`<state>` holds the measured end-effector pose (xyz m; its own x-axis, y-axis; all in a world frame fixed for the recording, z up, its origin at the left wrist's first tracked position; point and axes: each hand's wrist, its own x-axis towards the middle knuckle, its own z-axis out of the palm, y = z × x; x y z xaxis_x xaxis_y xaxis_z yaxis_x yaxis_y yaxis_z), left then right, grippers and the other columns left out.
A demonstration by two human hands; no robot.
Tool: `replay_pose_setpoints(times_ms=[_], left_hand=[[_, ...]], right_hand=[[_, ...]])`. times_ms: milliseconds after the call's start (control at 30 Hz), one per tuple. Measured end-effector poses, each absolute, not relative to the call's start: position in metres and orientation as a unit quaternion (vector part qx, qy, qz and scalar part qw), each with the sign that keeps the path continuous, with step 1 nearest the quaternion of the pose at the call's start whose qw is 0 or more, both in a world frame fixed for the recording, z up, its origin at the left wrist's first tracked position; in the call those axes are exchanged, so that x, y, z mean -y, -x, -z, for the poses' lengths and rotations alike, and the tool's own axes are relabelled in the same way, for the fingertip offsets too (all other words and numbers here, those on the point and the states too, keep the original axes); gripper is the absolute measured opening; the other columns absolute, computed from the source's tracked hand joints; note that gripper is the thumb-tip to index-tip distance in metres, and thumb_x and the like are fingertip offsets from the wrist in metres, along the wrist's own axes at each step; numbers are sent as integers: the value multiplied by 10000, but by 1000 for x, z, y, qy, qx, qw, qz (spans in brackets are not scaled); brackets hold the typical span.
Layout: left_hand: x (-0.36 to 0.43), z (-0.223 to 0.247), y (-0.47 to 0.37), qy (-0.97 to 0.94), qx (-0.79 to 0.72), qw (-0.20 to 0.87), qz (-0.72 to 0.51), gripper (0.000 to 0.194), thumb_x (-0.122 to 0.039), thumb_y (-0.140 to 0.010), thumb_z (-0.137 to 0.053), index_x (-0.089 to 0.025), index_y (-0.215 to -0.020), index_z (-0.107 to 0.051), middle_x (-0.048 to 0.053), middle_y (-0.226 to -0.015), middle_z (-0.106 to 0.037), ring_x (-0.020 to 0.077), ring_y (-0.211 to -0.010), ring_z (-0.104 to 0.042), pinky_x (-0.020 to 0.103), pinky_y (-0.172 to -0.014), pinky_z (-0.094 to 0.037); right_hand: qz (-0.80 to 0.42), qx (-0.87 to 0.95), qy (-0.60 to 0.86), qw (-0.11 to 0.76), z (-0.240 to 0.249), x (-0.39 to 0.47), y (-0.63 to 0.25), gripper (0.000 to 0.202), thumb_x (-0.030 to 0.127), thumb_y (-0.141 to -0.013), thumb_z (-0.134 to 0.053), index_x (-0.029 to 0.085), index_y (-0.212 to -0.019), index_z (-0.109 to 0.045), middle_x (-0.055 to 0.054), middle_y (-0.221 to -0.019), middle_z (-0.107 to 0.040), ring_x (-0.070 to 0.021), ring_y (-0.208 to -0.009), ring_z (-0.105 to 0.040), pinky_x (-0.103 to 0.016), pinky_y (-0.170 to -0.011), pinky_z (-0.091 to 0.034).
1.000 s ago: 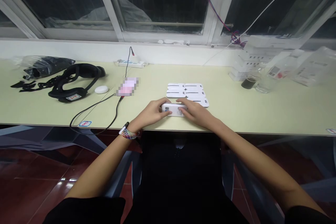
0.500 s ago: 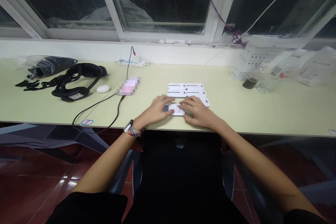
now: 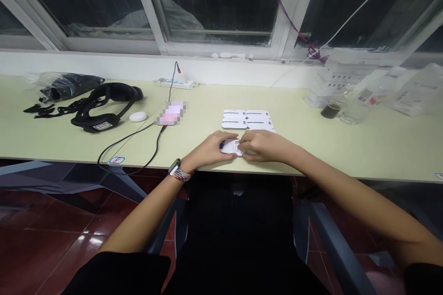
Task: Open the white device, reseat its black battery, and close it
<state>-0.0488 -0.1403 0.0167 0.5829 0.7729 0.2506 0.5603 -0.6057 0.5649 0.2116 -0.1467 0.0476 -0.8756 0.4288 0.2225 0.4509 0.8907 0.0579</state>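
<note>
A small stack of white cards (image 3: 230, 146) lies near the table's front edge, printed with small text and a dark blue patch. My left hand (image 3: 211, 148) wraps round its left end, fingers behind and thumb in front. At the right end, the bent fingers of my right hand (image 3: 259, 145) pinch at the cards and cover that corner. Just behind my hands sit several white cards (image 3: 234, 123) with black lines and marks, laid in a block. My right hand partly covers the block's front right part.
To the left are a black headset (image 3: 100, 122), a white oval case (image 3: 138, 116), a phone (image 3: 172, 113) on a cable and a power strip (image 3: 176, 84). At the right stand a cup of dark liquid (image 3: 331, 109), a clear bottle (image 3: 353, 113) and white baskets (image 3: 342, 78).
The fingers of my right hand have bent inward onto the cards' right end. My left hand has closed further round the left end. The view has shifted slightly.
</note>
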Motion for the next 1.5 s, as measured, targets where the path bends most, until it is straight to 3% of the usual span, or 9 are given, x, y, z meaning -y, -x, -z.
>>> replay_pose_setpoints(times_ms=[100, 233, 367, 600, 967, 1100, 1167, 1300, 1500], left_hand=[[144, -15, 48, -858, -394, 215, -250, 663, -401, -859, -837, -289, -1491, -673, 92, -1454, -720, 347, -1358, -652, 521, -1191, -522], [150, -13, 48, -855, -385, 222, -267, 692, -347, -856, -809, -264, -1520, -633, 98, -1491, -694, 337, -1391, -631, 519, -1212, -503], [153, -12, 48, -854, -382, 226, -270, 722, -305, -844, -785, -234, -1539, -603, 124, -1486, -671, 346, -1400, -622, 526, -1224, -494], [155, -13, 47, -864, -360, 241, -258, 874, -265, -842, -766, -264, -1659, -455, 138, -1514, -629, 369, -1399, -607, 555, -1215, -486], [155, -11, 45, -862, -349, 259, -261, 813, -295, -878, -775, -267, -1619, -443, 142, -1525, -604, 374, -1418, -581, 565, -1210, -472], [156, -12, 44, -843, -348, 292, -288, 828, -321, -887, -828, -290, -1617, -439, 123, -1493, -634, 345, -1370, -626, 539, -1179, -504], [156, -14, 43, -838, -344, 309, -291, 822, -329, -872, -860, -298, -1591, -463, 119, -1507, -628, 340, -1371, -631, 526, -1173, -515], [156, -14, 43, -830, -372, 312, -276, 818, -347, -840, -891, -288, -1552, -492, 123, -1497, -634, 350, -1397, -626, 531, -1185, -511], [154, -11, 41, -829, -388, 307, -262, 845, -364, -802, -902, -274, -1538, -497, 126, -1426, -681, 370, -1411, -613, 552, -1188, -498]], right_hand=[[126, 970, 207, 22, -55, 148, -199, 171, 128, -973, -635, 178, -949, -796, -121, -952, -787, -274, -894, -716, -399, -742, -570], [178, 963, 196, -51, -60, 155, -187, 201, 74, -994, -578, 136, -1006, -769, -148, -998, -783, -278, -903, -717, -373, -651, -520], [197, 961, 180, -76, -59, 164, -183, 260, 12, -1045, -479, 81, -1087, -726, -170, -1049, -769, -272, -964, -726, -359, -690, -529], [211, 958, 173, -89, -56, 169, -180, 300, -31, -1034, -421, 75, -1041, -701, -164, -980, -743, -275, -950, -705, -360, -707, -526], [163, 959, 216, -87, -60, 174, -176, 280, -21, -1007, -434, 61, -1101, -685, -201, -1034, -740, -287, -979, -700, -363, -712, -522], [94, 967, 238, -13, -60, 170, -189, 195, 100, -978, -600, 78, -1151, -687, -210, -1160, -726, -307, -1033, -687, -387, -756, -544], [44, 966, 253, 40, -60, 165, -200, 301, 206, -974, -683, 99, -1256, -679, -200, -1236, -714, -301, -1043, -686, -374, -742, -541], [-12, 966, 253, 57, -58, 156, -215, 265, 301, -1039, -666, 162, -1260, -713, -129, -1164, -732, -227, -913, -689, -316, -690, -490], [149, 968, 201, -27, -46, 158, -199, 150, 101, -1034, -543, 92, -1080, -685, -174, -1030, -727, -258, -891, -664, -356, -713, -465]])
